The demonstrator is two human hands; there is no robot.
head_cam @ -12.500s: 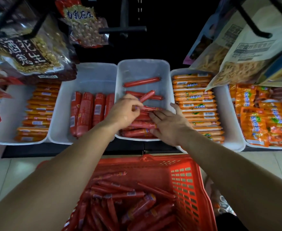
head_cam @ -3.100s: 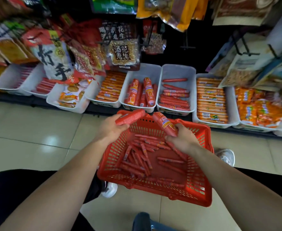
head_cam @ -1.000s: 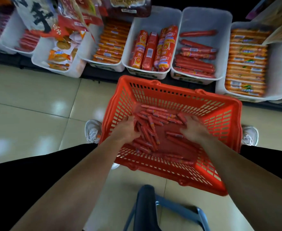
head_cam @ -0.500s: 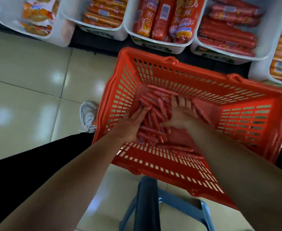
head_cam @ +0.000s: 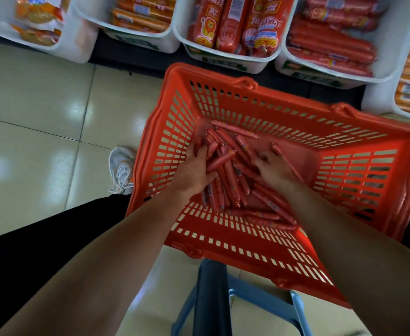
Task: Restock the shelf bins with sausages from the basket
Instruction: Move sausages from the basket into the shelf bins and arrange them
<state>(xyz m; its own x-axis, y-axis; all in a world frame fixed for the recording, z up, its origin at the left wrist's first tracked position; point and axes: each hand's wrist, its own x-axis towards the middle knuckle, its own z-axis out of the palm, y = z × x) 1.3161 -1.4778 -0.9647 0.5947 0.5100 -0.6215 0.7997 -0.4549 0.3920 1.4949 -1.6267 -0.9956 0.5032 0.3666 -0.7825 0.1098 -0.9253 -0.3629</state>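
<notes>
Both my hands are down in the red slotted plastic basket [head_cam: 359, 166], on the heap of thin red wrapped sausages [head_cam: 230, 175] that lies on its floor between them. My left hand [head_cam: 194, 170] curls round a bunch at the heap's left edge, thumb laid over them. My right hand [head_cam: 274, 168] is blurred, its fingers on the heap; whether it grips I cannot tell. Beyond my fingertips, white plastic shelf bins [head_cam: 320, 77] hold more sausages.
</notes>
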